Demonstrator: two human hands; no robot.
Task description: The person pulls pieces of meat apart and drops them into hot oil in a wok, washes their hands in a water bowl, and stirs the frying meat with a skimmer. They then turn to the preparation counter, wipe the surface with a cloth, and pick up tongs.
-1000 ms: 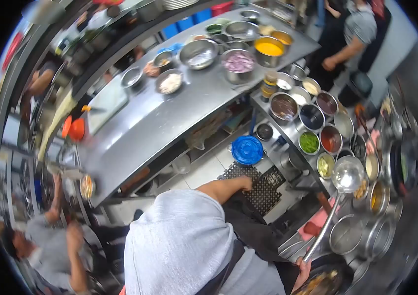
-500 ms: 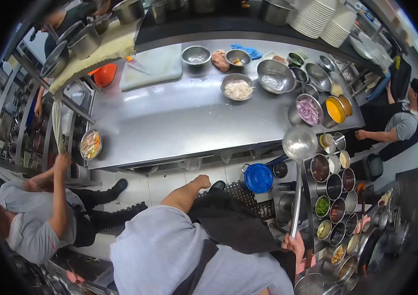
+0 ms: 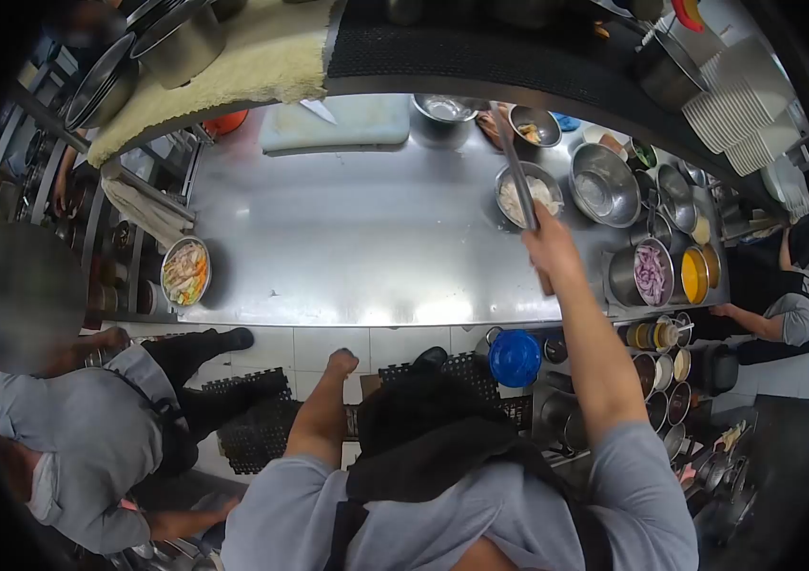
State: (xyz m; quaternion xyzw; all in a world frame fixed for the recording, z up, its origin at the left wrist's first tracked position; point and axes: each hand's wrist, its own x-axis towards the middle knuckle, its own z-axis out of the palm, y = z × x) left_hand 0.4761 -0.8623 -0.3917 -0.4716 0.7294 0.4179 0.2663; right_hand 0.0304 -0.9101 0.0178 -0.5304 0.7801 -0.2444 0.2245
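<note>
My right hand [image 3: 552,246] is closed around the handle of a long metal ladle [image 3: 518,176], stretched out over the steel counter. The handle crosses above a metal bowl of pale, whitish food [image 3: 542,193]. The ladle's far end lies by the shelf edge, near a pinkish lump of food [image 3: 492,128], and its scoop cannot be made out. My left hand [image 3: 342,362] hangs low in front of the counter, fingers curled into a fist with nothing seen in it.
Along the steel counter [image 3: 357,238] stand a large metal bowl [image 3: 604,186], a pot of sliced purple onion [image 3: 652,273], a white cutting board [image 3: 333,133] and a bowl of mixed food [image 3: 185,271]. A blue bucket [image 3: 516,359] sits below. Co-workers are at left and right.
My right hand has swung the ladle from the sauce containers at the lower right forward over the counter. The co-worker at left has let go of the hanging cloth and lowered their arms.
</note>
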